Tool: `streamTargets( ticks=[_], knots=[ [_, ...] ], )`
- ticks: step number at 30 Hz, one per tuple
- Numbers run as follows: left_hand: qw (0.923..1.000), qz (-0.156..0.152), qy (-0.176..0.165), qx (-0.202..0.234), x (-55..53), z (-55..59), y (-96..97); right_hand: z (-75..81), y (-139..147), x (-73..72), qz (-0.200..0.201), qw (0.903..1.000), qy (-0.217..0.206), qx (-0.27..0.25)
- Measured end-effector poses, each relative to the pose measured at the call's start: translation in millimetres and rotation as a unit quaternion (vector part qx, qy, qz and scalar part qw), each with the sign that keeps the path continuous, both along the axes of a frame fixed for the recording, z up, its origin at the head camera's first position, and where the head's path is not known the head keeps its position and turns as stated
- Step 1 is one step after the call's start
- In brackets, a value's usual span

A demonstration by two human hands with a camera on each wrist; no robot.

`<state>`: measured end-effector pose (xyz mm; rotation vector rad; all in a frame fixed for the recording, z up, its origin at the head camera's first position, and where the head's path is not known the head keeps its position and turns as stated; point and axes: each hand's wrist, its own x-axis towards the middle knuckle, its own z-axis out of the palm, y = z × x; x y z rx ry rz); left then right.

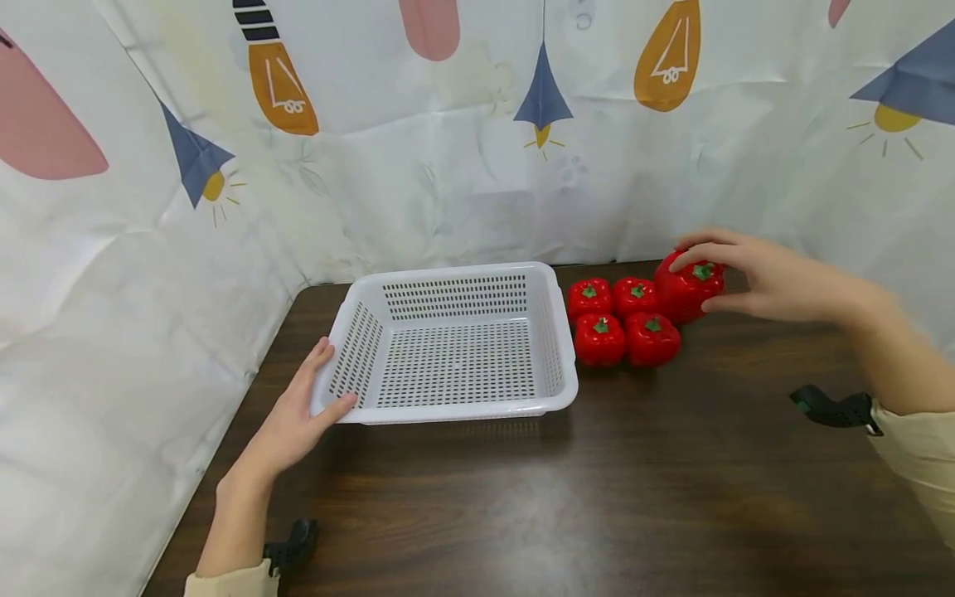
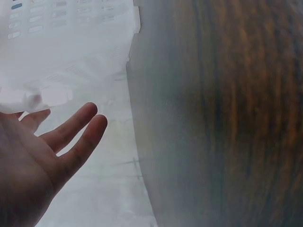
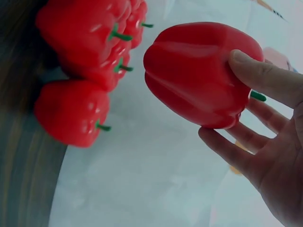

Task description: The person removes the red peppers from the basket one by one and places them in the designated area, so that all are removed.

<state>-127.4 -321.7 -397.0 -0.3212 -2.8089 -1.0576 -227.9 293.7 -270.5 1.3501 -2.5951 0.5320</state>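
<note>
A red bell pepper (image 3: 203, 75) with a green stem is in my right hand (image 1: 768, 278), pinched between thumb and fingers. In the right wrist view it hangs apart from the other peppers. Several more red bell peppers (image 1: 600, 338) stand grouped just left of that hand, stems up. My left hand (image 1: 294, 419) rests at the front left corner of a white perforated plastic basket (image 1: 455, 409). Its thumb lies over the rim and its fingers reach along the outer left side. In the left wrist view those fingers (image 2: 71, 132) look straight and spread. Nothing lies in the basket.
The dark wood-grain table (image 1: 462, 497) carries the basket and peppers. A white cloth (image 1: 418, 191) printed with lamps and bulbs hangs along the back and left. The peppers stand close against the basket's right side.
</note>
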Motion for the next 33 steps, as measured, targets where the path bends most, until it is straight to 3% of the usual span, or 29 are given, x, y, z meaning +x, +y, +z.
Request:
streamTargets(
  ticks=[6, 15, 18, 25, 33],
  knots=[
    [1.0, 0.001, -0.002, -0.004, -0.8, -1.7, -2.0, -5.6, 14.0, 4.1, -0.023, 0.9997, -0.004, 0.011],
    [1.0, 0.003, -0.002, -0.002, 0.1, -0.5, -0.5, -17.8, 27.6, 9.0, -0.084, 0.9922, -0.074, 0.055],
    [1.0, 0.003, -0.003, 0.002, 0.8, 0.4, 0.0, -28.5, 31.5, 8.5, -0.079, 0.9905, -0.098, 0.056],
    [1.0, -0.001, 0.006, 0.007, -0.1, -1.5, -0.1, -48.8, 40.3, 7.2, -0.064, 0.9918, -0.104, 0.036],
    [1.0, 0.003, -0.001, 0.008, -1.2, -0.5, -0.2, -65.4, 46.0, 2.4, -0.07, 0.9843, -0.161, 0.016]
  ],
)
